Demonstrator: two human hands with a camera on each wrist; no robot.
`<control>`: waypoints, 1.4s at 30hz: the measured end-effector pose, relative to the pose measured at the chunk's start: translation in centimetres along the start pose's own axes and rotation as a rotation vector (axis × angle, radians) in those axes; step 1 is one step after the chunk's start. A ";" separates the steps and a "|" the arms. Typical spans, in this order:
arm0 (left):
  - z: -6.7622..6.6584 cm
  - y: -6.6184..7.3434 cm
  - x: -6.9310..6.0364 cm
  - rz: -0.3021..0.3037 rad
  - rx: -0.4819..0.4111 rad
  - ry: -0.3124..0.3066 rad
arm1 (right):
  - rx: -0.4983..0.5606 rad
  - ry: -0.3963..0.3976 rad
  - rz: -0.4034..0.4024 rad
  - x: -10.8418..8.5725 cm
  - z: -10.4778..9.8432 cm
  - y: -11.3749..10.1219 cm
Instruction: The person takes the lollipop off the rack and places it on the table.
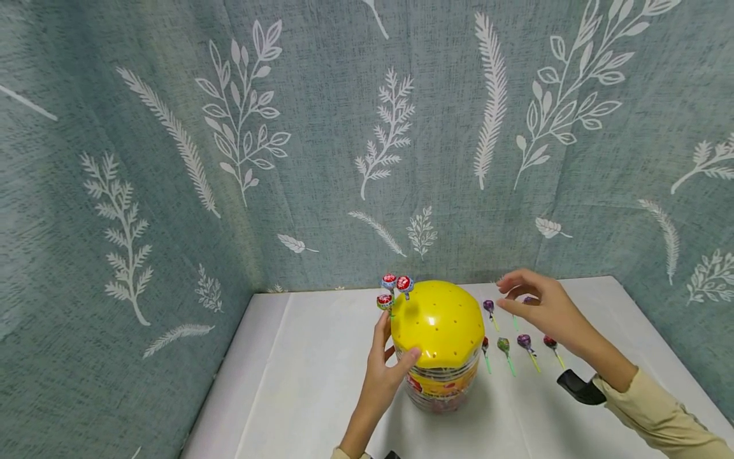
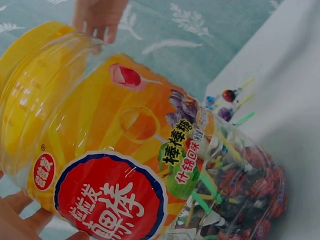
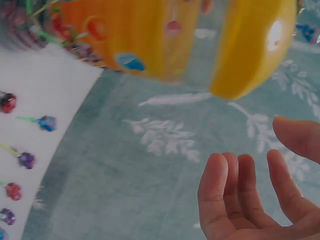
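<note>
A clear plastic lollipop jar (image 2: pixel 140 125) with an orange label stands upright on the white table, full of wrapped lollipops low down. Its domed yellow lid (image 1: pixel 438 325) is dotted with small holes. Three lollipops (image 1: pixel 404 285) stick up from the lid's left edge. My left hand (image 1: pixel 387 370) grips the jar at the lid's left side, thumb on the front of the rim. To the right of the lid, my right hand (image 1: pixel 545 312) hovers with fingers loosely bent and apart; the right wrist view shows nothing between the right fingers (image 3: pixel 212 185).
Several wrapped lollipops (image 1: pixel 503 346) with green and yellow sticks lie in rows on the white table (image 1: pixel 309 370), right of the jar. Part of the back row is hidden behind my right hand. Grey-green leaf-patterned cloth (image 1: pixel 321 159) hangs behind and at both sides.
</note>
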State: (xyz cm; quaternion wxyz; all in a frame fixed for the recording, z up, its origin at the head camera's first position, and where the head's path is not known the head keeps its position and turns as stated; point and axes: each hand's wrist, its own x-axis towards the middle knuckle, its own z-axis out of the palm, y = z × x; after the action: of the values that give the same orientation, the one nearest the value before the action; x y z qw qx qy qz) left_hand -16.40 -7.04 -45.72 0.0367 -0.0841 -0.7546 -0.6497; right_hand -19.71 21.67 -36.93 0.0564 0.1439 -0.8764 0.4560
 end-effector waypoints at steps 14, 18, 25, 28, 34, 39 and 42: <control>0.1 -0.1 -0.1 0.001 0.000 0.001 | 0.122 -0.044 -0.136 0.4 0.9 -5.3; 0.0 0.0 -0.1 0.002 0.000 0.001 | 0.116 -0.055 -0.156 1.1 1.4 -6.5; 0.1 0.1 -0.1 -0.008 -0.007 -0.005 | 0.097 -0.060 -0.177 2.2 2.2 -7.6; 0.1 0.1 -0.1 -0.012 -0.006 -0.005 | 0.093 -0.064 -0.188 2.6 2.7 -7.9; 0.0 0.0 -0.2 -0.005 -0.002 -0.003 | 0.126 -0.099 -0.213 3.2 3.6 -8.5; 0.0 0.0 -0.2 -0.009 -0.001 -0.007 | 0.146 -0.137 -0.223 3.8 4.4 -9.1; -0.1 -0.1 -0.1 -0.006 0.004 -0.006 | 0.148 -0.157 -0.231 4.3 4.9 -9.4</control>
State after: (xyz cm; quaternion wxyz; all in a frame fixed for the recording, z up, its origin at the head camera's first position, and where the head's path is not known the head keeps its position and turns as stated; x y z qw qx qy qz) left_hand -16.29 -7.13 -45.79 0.0328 -0.0839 -0.7562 -0.6481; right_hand -20.75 11.67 -31.43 0.0291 0.2824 -0.8198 0.4974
